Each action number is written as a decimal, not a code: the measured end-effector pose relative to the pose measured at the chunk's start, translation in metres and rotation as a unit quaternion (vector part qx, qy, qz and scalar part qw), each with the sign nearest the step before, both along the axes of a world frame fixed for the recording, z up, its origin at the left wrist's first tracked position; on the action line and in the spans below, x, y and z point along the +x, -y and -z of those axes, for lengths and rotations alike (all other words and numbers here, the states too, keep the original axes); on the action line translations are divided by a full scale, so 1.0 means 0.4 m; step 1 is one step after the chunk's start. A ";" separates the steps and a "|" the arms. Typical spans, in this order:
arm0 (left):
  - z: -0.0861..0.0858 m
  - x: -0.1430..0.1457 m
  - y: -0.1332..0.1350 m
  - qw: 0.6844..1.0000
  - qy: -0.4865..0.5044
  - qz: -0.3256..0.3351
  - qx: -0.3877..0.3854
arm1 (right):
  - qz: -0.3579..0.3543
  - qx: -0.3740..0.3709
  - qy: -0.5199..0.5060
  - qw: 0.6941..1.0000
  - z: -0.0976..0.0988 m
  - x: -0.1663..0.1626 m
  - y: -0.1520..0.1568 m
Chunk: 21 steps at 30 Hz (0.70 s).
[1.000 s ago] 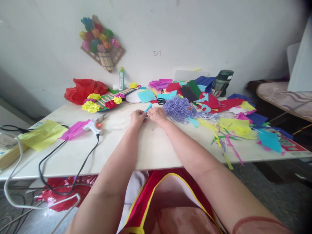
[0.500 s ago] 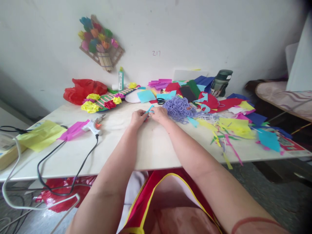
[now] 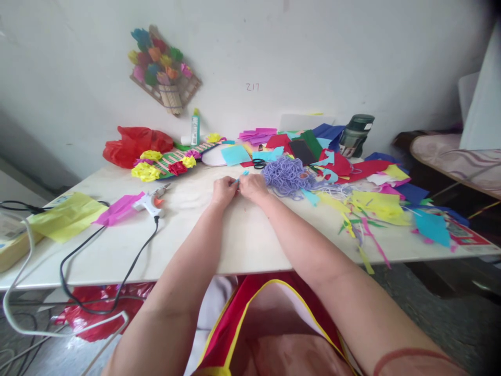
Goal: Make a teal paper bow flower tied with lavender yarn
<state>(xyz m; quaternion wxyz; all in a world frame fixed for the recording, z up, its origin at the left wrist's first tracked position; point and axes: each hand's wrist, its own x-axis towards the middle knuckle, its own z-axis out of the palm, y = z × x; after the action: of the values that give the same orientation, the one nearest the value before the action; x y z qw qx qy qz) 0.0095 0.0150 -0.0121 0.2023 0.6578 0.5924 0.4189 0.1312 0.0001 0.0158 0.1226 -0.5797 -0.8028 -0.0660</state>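
Close together over the middle of the table, my left hand (image 3: 224, 190) and my right hand (image 3: 252, 186) both pinch a small light-blue paper strip (image 3: 246, 173). Only a short end of the strip shows above the fingers; the rest is hidden by them. Just beyond my right hand lie black-handled scissors (image 3: 259, 163). A heap of lilac yarn (image 3: 287, 174) sits right beside that hand. Behind them is a flat light-blue paper square (image 3: 235, 155).
A white glue gun (image 3: 151, 202) rests at left, its black cord hanging over the table's edge. Behind it lies a panel with paper flowers (image 3: 172, 163), near a glue bottle (image 3: 195, 127). Coloured paper scraps (image 3: 379, 206) spread across the right, with a dark bottle (image 3: 356, 136) behind.
My fingers have closed further over the light-blue strip, so less of it shows. My right hand has shifted slightly toward the left one.
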 end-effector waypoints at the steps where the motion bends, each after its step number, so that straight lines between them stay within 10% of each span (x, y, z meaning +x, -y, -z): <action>1: 0.000 0.001 -0.001 1.000 -0.009 -0.009 0.009 | -0.004 -0.001 0.006 1.000 -0.001 -0.006 0.005; 21: 0.012 0.000 -0.009 0.987 0.152 0.040 -0.014 | 0.071 -0.002 -0.097 0.993 0.020 -0.010 -0.011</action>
<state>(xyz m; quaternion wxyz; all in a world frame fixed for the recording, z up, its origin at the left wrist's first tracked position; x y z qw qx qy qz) 0.0094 0.0184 -0.0171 0.3158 0.6070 0.5336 0.4970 0.1274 0.0045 0.0079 0.1936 -0.6389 -0.7444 -0.0167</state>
